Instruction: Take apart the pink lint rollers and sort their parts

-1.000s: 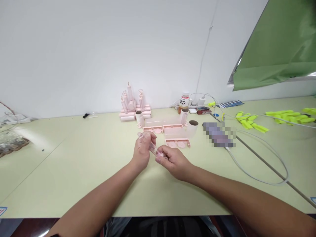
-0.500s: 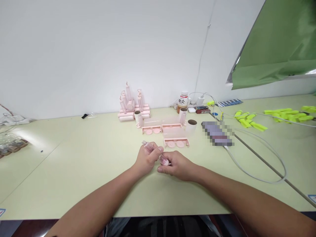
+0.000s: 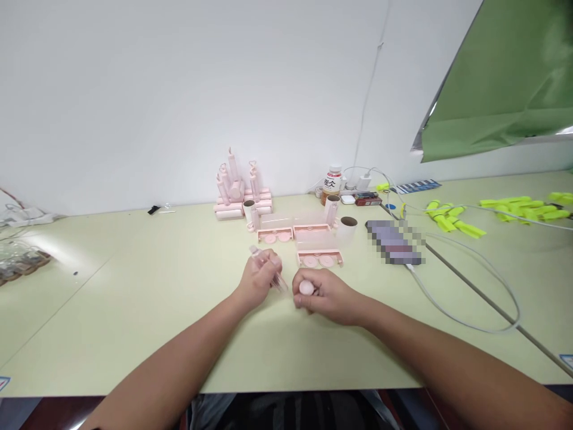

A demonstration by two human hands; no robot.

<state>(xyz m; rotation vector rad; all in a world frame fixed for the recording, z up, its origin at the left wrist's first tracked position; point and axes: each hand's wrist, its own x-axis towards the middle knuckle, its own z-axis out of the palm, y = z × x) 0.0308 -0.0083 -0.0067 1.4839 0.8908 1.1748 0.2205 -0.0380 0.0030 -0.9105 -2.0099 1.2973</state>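
Note:
My left hand (image 3: 259,278) is closed round a clear, pinkish tube (image 3: 280,283), which slants from upper left to lower right. To its right, my right hand (image 3: 322,295) grips a small pale pink round piece (image 3: 307,288) with its fingers curled. The tube and the round piece are apart. Just beyond my hands lie open pink cases with round recesses, one nearer (image 3: 319,260) and one farther left (image 3: 275,236). Blur hides fine detail of what I hold.
Pink tubes and boxes (image 3: 230,211) stand by the wall. A white-capped bottle (image 3: 332,181), an open cardboard roll (image 3: 348,230), a pixelated phone-like object (image 3: 394,242) with a white cable, and yellow strips (image 3: 454,218) are to the right. Clear items (image 3: 22,263) sit far left.
My hands have moved apart. The pink round piece is now in my right hand, separate from the clear tube, which has shifted slightly left and up with my left hand.

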